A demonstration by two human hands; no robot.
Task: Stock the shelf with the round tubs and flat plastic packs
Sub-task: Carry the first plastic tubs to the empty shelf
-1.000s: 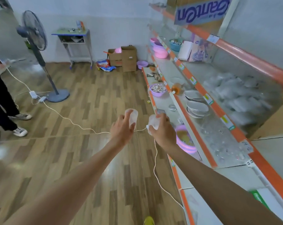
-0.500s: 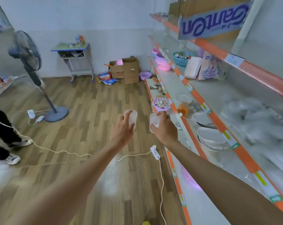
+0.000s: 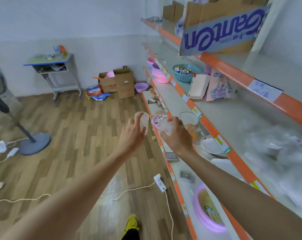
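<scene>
Curling its grip round a clear round tub (image 3: 143, 120), the left hand (image 3: 132, 134) holds it upright over the wooden floor (image 3: 74, 135), just beside the shelf (image 3: 167, 163). The right hand (image 3: 177, 135) closes its grip on a second clear tub (image 3: 164, 125) above the front edge of the lowest shelf level, in front of a purple bowl (image 3: 157, 118). Further right, white plates (image 3: 213, 147) lie one level up. Flat plastic packs (image 3: 276, 149), blurred, lie heaped on the level above those.
</scene>
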